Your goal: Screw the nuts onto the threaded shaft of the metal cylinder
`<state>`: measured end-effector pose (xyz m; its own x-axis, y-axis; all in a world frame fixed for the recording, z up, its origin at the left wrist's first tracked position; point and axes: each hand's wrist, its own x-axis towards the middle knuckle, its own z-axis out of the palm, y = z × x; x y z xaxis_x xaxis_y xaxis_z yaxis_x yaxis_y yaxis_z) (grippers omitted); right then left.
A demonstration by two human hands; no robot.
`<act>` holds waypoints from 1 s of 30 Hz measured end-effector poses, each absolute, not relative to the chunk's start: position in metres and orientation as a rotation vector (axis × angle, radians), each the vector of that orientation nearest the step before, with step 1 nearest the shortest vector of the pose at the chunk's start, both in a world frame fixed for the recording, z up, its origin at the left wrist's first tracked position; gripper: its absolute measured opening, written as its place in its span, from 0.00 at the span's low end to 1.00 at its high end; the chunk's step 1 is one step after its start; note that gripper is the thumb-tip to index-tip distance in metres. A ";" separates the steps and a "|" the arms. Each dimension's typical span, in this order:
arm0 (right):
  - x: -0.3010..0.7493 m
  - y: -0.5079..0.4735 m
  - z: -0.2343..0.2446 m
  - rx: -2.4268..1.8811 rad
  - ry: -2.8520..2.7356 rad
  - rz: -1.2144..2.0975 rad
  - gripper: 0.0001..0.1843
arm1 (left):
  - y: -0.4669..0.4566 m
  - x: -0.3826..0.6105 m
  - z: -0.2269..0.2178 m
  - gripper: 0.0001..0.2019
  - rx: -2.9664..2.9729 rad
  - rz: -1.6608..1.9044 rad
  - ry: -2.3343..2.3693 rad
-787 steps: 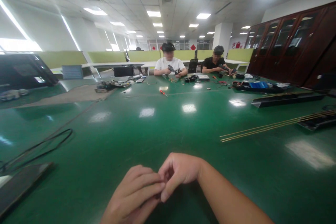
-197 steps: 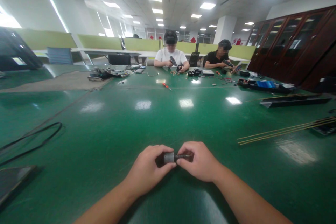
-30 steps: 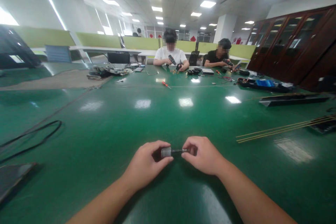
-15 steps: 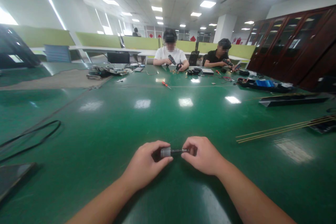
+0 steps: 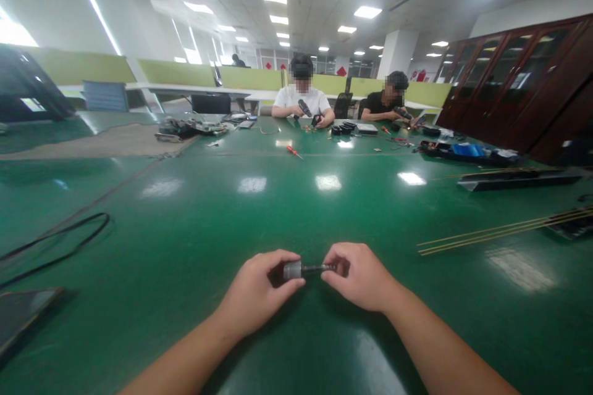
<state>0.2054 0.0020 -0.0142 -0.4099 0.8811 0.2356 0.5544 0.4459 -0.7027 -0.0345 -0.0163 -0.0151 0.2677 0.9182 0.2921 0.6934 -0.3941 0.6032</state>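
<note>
Keep cylinder (image 5: 293, 270) and shaft (image 5: 314, 268) in line: left hand (image 5: 256, 286) pinching cylinder, right hand (image 5: 360, 276) pinching shaft, exact tip contact unclear.

Inner end of grey cyl. (image 5: 293, 269) is lost in shadow inside L hand (image 5: 259, 287); far end of dark shaft (image 5: 315, 268) is covered by R hand (image 5: 359, 278), tip shape can't be told. Both forearms (image 5: 185, 349) are cut off at btm edge. Brass-coloured rods (image 5: 482, 234) are cropped at R edge; blk cable (image 5: 69, 245) and dark flat panel (image 5: 28, 315) are cropped at L edge. Pile of parts (image 5: 189, 128) across tbl. (image 5: 278, 216) is blurred, indiv. items not distinguishable. Bits (image 5: 308, 128) by person in white shirt (image 5: 282, 99) are too small to ID.
</note>
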 end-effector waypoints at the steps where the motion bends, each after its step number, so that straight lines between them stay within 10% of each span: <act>1: 0.206 0.002 -0.014 -1.197 -2.108 0.722 0.03 | -0.016 -0.035 -0.015 0.14 2.189 0.874 1.469; 30: 0.215 0.008 -0.012 -1.198 -2.036 0.723 0.03 | -0.003 -0.042 -0.013 0.14 1.854 1.044 1.458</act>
<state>0.2153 0.0079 -0.0119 -0.3637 0.8946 0.2596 0.5303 0.4279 -0.7319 -0.0416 -0.0026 -0.0131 0.1075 0.9658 0.2358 0.5346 -0.2561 0.8054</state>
